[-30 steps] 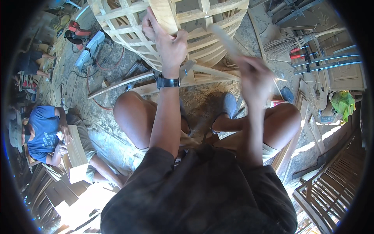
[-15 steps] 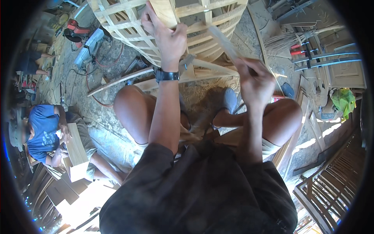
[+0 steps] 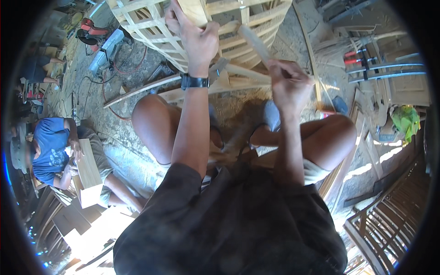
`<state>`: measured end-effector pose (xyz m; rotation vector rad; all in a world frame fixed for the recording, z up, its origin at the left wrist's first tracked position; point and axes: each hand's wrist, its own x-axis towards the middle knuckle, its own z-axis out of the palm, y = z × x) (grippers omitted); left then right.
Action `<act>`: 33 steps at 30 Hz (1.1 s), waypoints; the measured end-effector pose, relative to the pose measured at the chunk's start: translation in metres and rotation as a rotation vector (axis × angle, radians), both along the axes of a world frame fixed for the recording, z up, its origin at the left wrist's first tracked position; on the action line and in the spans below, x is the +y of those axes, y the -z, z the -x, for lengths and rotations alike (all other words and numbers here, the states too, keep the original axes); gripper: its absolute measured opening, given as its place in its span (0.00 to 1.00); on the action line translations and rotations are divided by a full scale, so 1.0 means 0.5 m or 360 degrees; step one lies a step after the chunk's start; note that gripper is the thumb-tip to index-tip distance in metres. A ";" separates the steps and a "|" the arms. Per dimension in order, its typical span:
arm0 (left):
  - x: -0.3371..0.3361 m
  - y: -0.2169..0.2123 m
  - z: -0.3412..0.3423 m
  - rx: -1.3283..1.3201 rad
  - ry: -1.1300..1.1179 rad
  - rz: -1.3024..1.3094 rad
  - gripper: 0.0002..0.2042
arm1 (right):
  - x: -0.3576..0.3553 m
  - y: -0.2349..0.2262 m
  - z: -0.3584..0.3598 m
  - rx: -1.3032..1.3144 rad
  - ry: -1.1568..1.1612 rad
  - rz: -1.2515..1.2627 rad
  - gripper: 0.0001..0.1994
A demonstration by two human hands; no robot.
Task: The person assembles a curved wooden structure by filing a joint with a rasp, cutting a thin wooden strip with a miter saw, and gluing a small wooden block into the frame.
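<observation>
In front of me stands a curved lattice of pale wooden slats (image 3: 265, 19). My left hand (image 3: 200, 43) is at its near side, closed around a flat light-wood piece (image 3: 193, 11), thumb on one edge and fingers on the other. A dark watch (image 3: 195, 81) sits on that wrist. My right hand (image 3: 292, 88) is closed on one end of a long, flat, greyish strip (image 3: 254, 42). The strip slants up and left, its far end in front of the slats; whether it touches them I cannot tell. Its exact kind does not show.
At the left a seated person in a blue shirt (image 3: 51, 144) holds a wooden board (image 3: 89, 167). A red power tool (image 3: 94, 28) and cables lie on the floor beyond. Red-handled clamps (image 3: 360, 59) are at the right, above a green bag (image 3: 405, 121). A slatted wooden frame (image 3: 389, 224) fills the lower right.
My right hand has moved a little up and to the left with the strip. The left hand keeps its grip on the wood piece, almost unmoved.
</observation>
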<state>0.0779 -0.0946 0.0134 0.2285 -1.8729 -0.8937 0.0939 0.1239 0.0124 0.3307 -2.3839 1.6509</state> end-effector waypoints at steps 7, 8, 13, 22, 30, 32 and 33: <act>0.044 -0.013 -0.003 -0.0022 0.0080 -0.0090 0.45 | 0.008 -0.009 0.024 0.0106 0.0032 -0.0181 0.08; 0.036 -0.013 -0.008 -0.0018 0.0117 -0.0133 0.45 | 0.008 -0.016 0.017 0.0102 0.0025 -0.0175 0.08; 0.062 0.065 -0.020 0.0317 -0.0176 0.0193 0.43 | 0.067 -0.070 -0.016 0.0095 0.0122 0.0069 0.05; 0.156 0.066 0.014 -0.0091 0.0775 -0.1995 0.31 | 0.033 -0.102 0.010 0.0258 0.0059 -0.0114 0.07; 0.150 0.068 0.006 0.0287 0.0976 -0.2582 0.37 | 0.039 -0.110 -0.010 0.0116 0.0092 0.0002 0.04; 0.159 0.064 0.018 0.0301 0.1051 -0.2595 0.38 | 0.029 -0.067 0.024 0.0396 0.0021 -0.0078 0.03; 0.162 0.068 0.021 0.0311 0.1079 -0.2601 0.40 | -0.010 -0.047 0.038 0.0368 0.0071 -0.0237 0.04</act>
